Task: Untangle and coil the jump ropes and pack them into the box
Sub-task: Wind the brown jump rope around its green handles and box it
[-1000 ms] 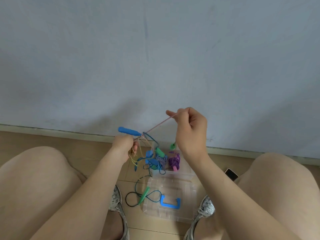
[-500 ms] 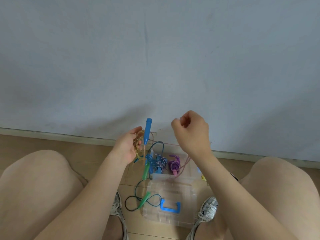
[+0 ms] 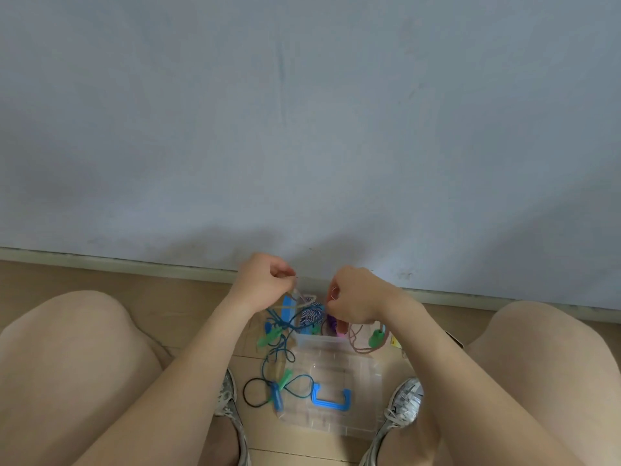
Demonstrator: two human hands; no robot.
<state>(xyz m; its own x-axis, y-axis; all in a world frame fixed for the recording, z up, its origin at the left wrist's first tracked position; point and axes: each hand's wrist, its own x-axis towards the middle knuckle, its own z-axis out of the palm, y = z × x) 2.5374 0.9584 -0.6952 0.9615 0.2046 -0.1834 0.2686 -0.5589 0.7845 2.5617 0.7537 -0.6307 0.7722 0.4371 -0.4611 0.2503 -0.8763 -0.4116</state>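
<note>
My left hand [image 3: 265, 280] and my right hand [image 3: 356, 297] are held close together above the floor, each pinching a thin pale-pink jump rope [image 3: 304, 297] between them. The rope's coils [image 3: 361, 334] hang below my right hand beside a green handle [image 3: 376, 338]. A dark teal rope [image 3: 280, 351] with green handles dangles from the tangle to the floor, ending by a blue handle [image 3: 277, 398]. Under my hands the clear box [image 3: 304, 336] holds a blue-and-white coiled rope [image 3: 311, 316] and a purple rope [image 3: 332, 322].
The clear box lid [image 3: 336, 391] with a blue handle [image 3: 331, 400] lies on the wood floor between my shoes [image 3: 401, 401]. My knees flank the work area. A grey-blue wall and skirting board [image 3: 134, 264] stand just behind. A dark phone [image 3: 453, 339] peeks out by my right arm.
Both hands dropped lower and moved closer together. The blue handle that my left hand held up has fallen to the floor by the lid. The pink rope now hangs in coils under my right hand.
</note>
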